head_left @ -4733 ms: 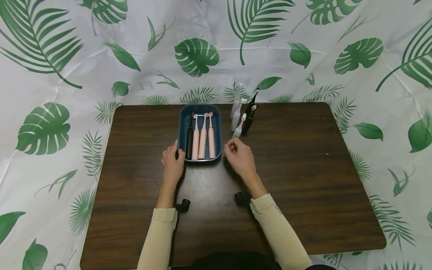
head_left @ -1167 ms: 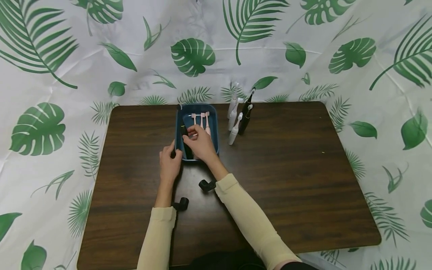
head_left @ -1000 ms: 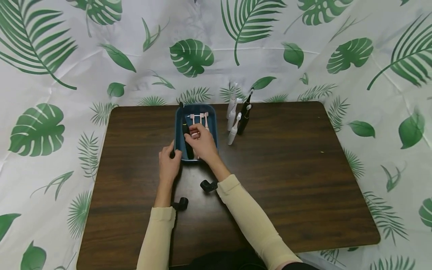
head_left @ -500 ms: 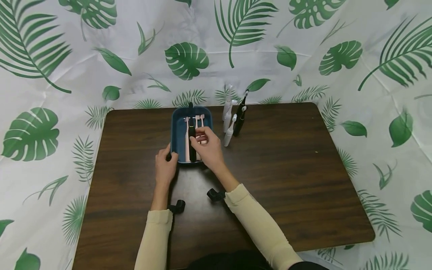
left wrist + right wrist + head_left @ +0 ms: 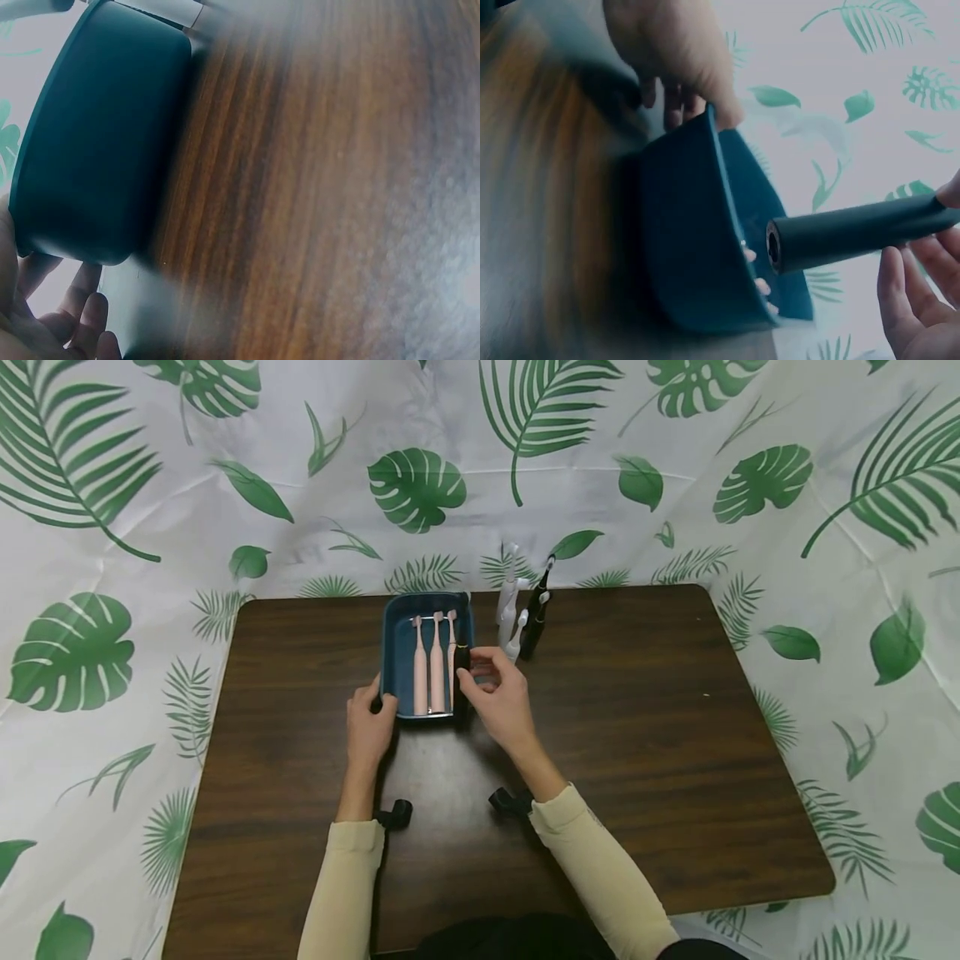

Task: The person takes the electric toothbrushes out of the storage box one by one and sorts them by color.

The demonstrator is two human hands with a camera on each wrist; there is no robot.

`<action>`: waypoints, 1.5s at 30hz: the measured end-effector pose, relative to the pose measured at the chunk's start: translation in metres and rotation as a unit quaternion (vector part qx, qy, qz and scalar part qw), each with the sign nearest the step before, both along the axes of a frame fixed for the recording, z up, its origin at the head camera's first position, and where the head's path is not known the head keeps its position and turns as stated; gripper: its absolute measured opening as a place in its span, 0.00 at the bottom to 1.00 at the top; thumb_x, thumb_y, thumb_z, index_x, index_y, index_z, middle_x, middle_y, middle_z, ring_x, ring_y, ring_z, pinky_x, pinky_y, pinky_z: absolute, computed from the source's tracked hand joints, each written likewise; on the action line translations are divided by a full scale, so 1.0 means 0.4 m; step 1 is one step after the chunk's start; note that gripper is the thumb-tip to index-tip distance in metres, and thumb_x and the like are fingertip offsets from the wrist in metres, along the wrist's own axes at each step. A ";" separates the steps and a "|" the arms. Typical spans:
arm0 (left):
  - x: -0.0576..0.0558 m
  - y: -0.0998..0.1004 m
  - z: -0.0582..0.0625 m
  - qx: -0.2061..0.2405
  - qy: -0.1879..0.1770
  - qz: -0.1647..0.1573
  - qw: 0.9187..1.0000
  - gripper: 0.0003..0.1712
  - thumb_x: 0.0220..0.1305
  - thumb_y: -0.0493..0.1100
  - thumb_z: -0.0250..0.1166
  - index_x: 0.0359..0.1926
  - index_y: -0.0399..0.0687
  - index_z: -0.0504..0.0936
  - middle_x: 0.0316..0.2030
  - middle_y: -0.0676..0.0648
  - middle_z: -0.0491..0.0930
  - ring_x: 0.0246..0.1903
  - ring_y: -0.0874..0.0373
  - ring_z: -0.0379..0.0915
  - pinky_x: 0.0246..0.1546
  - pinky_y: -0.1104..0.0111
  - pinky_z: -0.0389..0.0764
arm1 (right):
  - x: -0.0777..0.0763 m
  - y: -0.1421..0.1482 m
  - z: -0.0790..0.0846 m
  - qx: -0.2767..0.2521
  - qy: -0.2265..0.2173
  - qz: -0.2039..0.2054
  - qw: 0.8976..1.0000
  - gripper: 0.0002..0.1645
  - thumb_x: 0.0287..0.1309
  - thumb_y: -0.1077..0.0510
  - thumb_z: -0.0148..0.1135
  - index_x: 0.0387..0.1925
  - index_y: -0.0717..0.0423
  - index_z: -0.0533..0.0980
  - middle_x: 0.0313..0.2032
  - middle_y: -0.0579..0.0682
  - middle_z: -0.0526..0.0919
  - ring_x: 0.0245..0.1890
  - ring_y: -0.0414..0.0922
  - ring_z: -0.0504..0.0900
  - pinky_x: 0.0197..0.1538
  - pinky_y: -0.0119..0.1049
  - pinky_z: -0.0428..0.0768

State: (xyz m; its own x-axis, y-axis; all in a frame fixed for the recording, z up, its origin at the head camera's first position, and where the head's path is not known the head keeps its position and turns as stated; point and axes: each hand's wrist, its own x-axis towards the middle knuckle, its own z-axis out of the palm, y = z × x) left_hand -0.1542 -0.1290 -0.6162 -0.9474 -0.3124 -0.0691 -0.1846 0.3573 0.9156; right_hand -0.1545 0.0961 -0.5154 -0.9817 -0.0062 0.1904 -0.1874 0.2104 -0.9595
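My right hand [image 5: 501, 692] pinches a black electric toothbrush [image 5: 462, 662] upright by its handle, at the right side of the blue bin [image 5: 403, 672]. In the right wrist view the handle's round base [image 5: 774, 245] faces the camera, raised above the bin's wall [image 5: 686, 247]. Three pink electric toothbrushes [image 5: 437, 668] lie side by side inside the bin; the rightmost is partly covered by the black one. On the bin's left front corner my left hand [image 5: 369, 722] holds the rim, thumb over it. The left wrist view shows its fingers [image 5: 82, 307] beneath the bin's end [image 5: 105, 142].
Just right of the bin, white toothbrushes [image 5: 506, 610] and two black ones [image 5: 534, 625] stand upright on the brown wooden table [image 5: 637, 735]. Closest to my right hand is a short white one [image 5: 516, 643]. Behind the table hangs a leaf-patterned cloth [image 5: 300, 552].
The black toothbrush lay at the bin's left beside the pink ones. My right hand came from the standing brushes, lifted it, and carried it rightward across the bin. My left hand stayed on the rim.
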 end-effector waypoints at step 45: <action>0.003 -0.005 0.000 0.025 -0.018 -0.019 0.999 0.32 0.74 0.49 0.57 0.78 0.69 0.73 0.65 0.41 0.79 0.55 0.45 0.63 0.62 0.49 0.66 | -0.035 0.230 -0.160 -0.031 0.018 -0.178 0.983 0.20 0.67 0.67 0.67 0.59 0.65 0.77 0.56 0.62 0.81 0.55 0.60 0.82 0.42 0.25 0.82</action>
State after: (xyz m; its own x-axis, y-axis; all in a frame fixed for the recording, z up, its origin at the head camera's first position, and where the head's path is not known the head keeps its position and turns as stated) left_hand -0.1529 -0.1309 -0.6163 -0.9550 -0.2721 -0.1177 -0.2049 0.3189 0.9254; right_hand -0.1684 0.1879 -0.5792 -0.9125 0.3486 0.2139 -0.1462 0.2103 -0.9666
